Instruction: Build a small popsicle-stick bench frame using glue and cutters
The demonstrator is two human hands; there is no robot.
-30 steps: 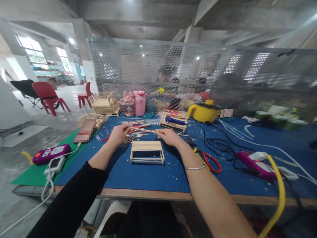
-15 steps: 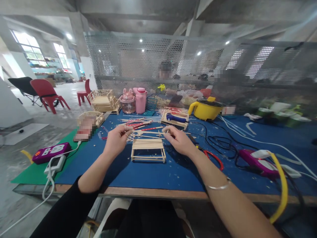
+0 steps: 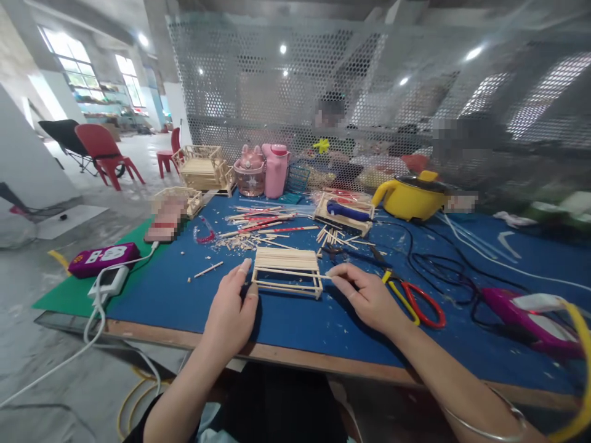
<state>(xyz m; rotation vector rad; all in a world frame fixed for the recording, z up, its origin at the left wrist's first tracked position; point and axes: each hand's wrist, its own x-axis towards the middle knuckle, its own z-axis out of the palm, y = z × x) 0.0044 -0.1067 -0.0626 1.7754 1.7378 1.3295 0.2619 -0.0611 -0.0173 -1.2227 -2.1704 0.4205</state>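
Head view — right hand [image 3: 364, 295] pinches a stick [image 3: 325, 276] along the wooden frame [image 3: 287, 259], left hand [image 3: 231, 311] beside it, grip unclear — apparent fitting step, alignment needed next.

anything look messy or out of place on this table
Yes, some mess: pale wooden crumbs and short pale stick pieces lie scattered across the blue mat beyond the small slatted pale-wood frame, and one thin pale stick lies apart to its left. It looks like loose litter; the frame shows no visible damage.
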